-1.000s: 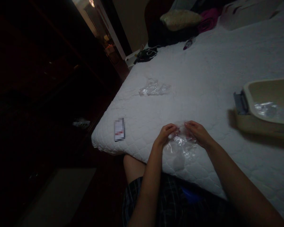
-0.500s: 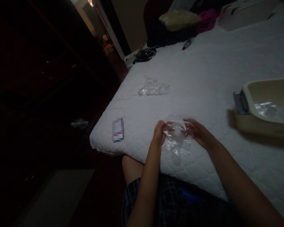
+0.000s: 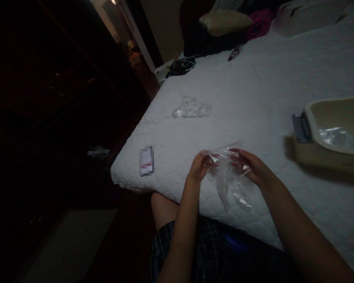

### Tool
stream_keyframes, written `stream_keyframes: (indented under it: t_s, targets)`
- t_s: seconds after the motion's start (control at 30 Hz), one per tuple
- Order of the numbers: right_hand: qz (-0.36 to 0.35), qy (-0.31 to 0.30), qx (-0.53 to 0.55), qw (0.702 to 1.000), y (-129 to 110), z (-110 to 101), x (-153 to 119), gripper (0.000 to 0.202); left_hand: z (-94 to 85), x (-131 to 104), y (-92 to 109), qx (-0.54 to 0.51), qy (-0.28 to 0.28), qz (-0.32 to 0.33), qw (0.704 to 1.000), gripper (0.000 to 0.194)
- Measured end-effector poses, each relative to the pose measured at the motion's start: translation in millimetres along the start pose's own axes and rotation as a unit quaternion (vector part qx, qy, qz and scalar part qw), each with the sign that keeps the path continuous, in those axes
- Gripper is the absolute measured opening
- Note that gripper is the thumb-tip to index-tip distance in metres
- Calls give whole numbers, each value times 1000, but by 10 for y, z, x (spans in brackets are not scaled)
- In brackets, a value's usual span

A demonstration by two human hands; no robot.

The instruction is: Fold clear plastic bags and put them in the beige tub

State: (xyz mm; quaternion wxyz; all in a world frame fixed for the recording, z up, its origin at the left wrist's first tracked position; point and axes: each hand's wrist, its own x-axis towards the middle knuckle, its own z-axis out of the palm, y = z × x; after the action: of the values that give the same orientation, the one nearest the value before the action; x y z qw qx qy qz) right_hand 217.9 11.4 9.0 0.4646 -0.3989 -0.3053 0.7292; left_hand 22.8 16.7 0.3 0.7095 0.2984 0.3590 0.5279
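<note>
Two loosely curled hands, our left hand (image 3: 200,165) and our right hand (image 3: 251,163), grip the upper part of the clear plastic film (image 3: 228,177), just below the centre of the frame, over the white bed (image 3: 247,106). To work it well, we judge that we need a light, even pull between the fingertips, so the thin slack below opens without tearing or folding over. Against half a second ago, we see the rounded upper edge drawn straighter, a loose corner raised by the right hand and the lower folds shifted rightward.
</note>
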Motion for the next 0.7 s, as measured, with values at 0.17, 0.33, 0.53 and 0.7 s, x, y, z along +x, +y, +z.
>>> stream_keyframes:
  t_s: [0.17,0.33,0.53,0.7]
  targets:
    - [-32,-65,7,997,-65,-10,-103,36,-76,0,59,-58,10,-77,995,17]
    - [-27,-50,-7,998,-49,-29,-106,45,-76,-6,137,-73,6,-130,989,31]
    - [-88,62,-66,992,-63,-138,-51,47,-88,9,115,-50,-41,-142,988,39]
    - [-148,141,-97,974,-48,-230,22,39,-32,7,89,16,-9,-149,989,40]
